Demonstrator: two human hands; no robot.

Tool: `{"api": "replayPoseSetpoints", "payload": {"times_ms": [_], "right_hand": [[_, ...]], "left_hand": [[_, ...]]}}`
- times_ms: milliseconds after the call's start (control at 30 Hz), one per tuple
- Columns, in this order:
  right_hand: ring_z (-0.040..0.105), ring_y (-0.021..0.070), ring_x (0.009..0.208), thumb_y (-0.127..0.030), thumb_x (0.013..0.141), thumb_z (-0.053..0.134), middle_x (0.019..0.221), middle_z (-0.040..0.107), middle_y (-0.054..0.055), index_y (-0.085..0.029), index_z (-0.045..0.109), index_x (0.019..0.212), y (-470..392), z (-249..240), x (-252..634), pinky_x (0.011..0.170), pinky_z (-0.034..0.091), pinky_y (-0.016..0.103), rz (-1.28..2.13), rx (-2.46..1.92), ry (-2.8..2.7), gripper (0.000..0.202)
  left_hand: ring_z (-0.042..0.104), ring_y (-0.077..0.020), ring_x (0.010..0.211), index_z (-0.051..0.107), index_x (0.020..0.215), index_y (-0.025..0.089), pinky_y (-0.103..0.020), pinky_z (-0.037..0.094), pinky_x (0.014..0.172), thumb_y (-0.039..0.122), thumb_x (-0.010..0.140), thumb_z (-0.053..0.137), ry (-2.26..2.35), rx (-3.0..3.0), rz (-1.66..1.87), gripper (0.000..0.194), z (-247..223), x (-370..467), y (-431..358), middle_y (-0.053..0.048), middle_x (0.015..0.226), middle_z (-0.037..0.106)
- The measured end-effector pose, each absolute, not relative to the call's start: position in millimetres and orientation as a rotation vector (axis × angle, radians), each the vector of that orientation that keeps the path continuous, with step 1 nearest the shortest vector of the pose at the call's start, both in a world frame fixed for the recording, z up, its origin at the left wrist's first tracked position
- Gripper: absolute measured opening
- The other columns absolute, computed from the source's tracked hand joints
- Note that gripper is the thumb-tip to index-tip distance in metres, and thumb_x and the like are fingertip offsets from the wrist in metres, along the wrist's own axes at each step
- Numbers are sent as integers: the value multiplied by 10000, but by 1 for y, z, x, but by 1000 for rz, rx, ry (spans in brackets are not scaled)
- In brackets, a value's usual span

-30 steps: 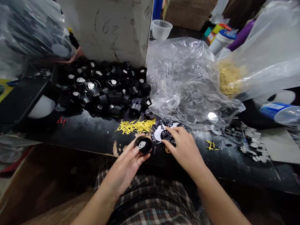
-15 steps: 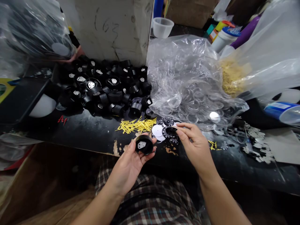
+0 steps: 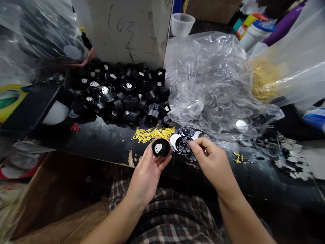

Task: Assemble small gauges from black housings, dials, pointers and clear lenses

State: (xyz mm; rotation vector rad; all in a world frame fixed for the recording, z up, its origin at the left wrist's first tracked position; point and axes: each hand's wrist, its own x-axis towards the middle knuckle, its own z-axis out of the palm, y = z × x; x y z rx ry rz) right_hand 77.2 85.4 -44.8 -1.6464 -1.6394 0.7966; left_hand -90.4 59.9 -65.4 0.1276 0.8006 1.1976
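A round black cup (image 3: 165, 147) with a white plate inside rests in my left hand (image 3: 146, 174), its opening facing up and my fingers curled round it. Just to the right, my right hand (image 3: 212, 161) pinches the edge of a black dial disc (image 3: 183, 145) with white markings. The disc and the cup are apart. Behind and beside the held disc lie white discs (image 3: 174, 141) and more black dials (image 3: 188, 131). Beyond the cup is a heap of small yellow pointers (image 3: 152, 134).
Many black cups (image 3: 129, 101) are piled at the back left. A clear bag (image 3: 210, 84) of transparent rings spreads across the back right, near a plastic tub (image 3: 182, 25). Red pointers (image 3: 75, 127) lie left; white pieces (image 3: 296, 156) lie far right. The table's front edge (image 3: 111, 163) is near my wrists.
The black cup in my left hand has tilted to face up more. The dial in my right hand now shows its marked face more fully. The whole view has shifted slightly.
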Motion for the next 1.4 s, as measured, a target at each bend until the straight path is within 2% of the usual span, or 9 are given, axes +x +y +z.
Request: {"api": "replayPoseSetpoints", "payload": {"times_ms": [100,267,433,600,700,933,1033,1233,1400], "right_hand": [[489,125,596,-362,885,546,632,525,-20,-205,582,674,86,-48,82,575,406,253,693,-1625,-1742,265],[554,165,810,-312,843,608,920,599,39,-219,676,842,85,-53,92,682,437,281,509,-1564,-1703,115],[536,136,641,-320,863,580,693,595,-22,-218,623,795,78,-38,79,615,412,262,843,-1620,-1548,130],[549,139,666,-305,871,558,701,612,-19,-207,592,760,77,-29,56,630,400,268,857,-1660,-1743,152],[539,135,642,-316,883,536,682,602,-27,-209,561,747,80,-29,57,599,388,264,927,-1708,-1821,175],[492,130,582,-357,858,567,653,563,-31,-215,512,710,83,-29,61,556,367,269,930,-1827,-1870,212],[503,136,629,-346,819,611,741,562,-14,-217,521,792,79,-35,59,585,398,270,879,-1788,-1826,159],[560,140,740,-227,869,526,849,610,0,-221,549,954,75,-41,59,670,439,263,1158,-1534,-1865,88],[566,229,861,-186,886,508,878,670,50,-192,624,897,102,-49,40,758,361,369,590,-1593,-2291,117]], "left_hand": [[616,-241,1111,582,1191,189,-420,448,1000,449,914,471,705,96,1173,396,-63,-86,60,-112,1164,684],[624,-215,1092,587,1185,166,-398,437,1012,404,919,488,701,91,1120,371,-66,-78,62,-116,1128,699],[608,-200,1096,619,1190,208,-333,476,942,385,896,540,804,186,1159,352,-70,-73,61,-79,1236,648],[434,-214,1312,617,1206,325,-308,445,994,328,891,564,830,342,1149,319,-70,-71,53,10,1393,533],[401,-220,1336,611,1203,368,-308,458,989,337,883,576,883,468,1082,323,-74,-77,52,40,1416,505],[480,-234,1267,617,1194,336,-300,485,957,330,844,630,863,553,986,350,-81,-85,53,9,1349,557],[529,-227,1207,629,1148,296,-298,505,927,289,827,651,870,506,1003,321,-81,-84,52,-4,1254,618],[618,-210,1055,662,1065,224,-323,521,911,256,795,677,965,553,983,273,-81,-100,48,-27,1082,696],[637,-223,1037,656,1058,205,-367,507,934,255,827,632,1084,484,1191,237,-77,-119,49,-42,1081,700]]}}
